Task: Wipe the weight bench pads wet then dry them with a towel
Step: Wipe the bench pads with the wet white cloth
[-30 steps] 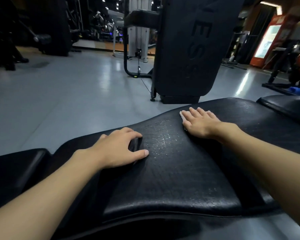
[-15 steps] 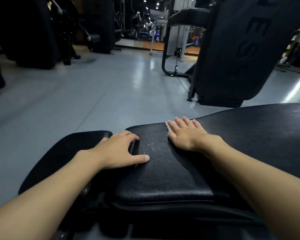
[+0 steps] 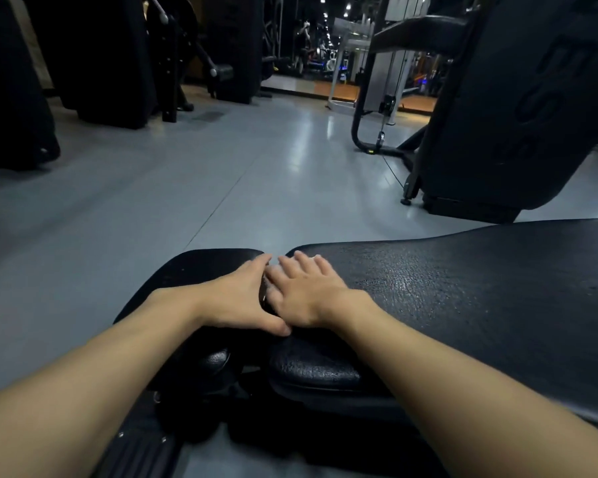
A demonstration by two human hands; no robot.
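A person leans over a black weight bench (image 3: 497,339) in a dim gym, both bare arms stretched forward.

The main risk is at the narrow end of the long pad (image 3: 463,270). The left hand (image 3: 237,298) and right hand (image 3: 306,291) are crowded together there, right at the gap (image 3: 265,298) that splits it from the smaller seat pad (image 3: 201,267). A sweep carried past that end could, I judge, drop fingers or cloth into the gap, where the frame sits dark below. It could also leave the edge strip unwiped. The long pad glistens with a wet sheen (image 3: 404,281) just beyond the right wrist, and weight leaned on that slick surface could let a palm skid. Water left in the grain would also make the drying pass harder.

The right hand lies flat on the narrow end of the long pad, fingers straight and together, pressing down. A pale blurred sliver (image 3: 272,270) shows beside its fingers. It is likely the wiping cloth under the palm, but it is too smeared to be sure.

The left hand rests just off that end, across the gap. Its fingers are loosely stretched out and its thumb is spread until it meets the base of the right hand. It grips nothing I can see.

No dry towel is in view. Most of the long pad stretches away from both hands toward its wide end.
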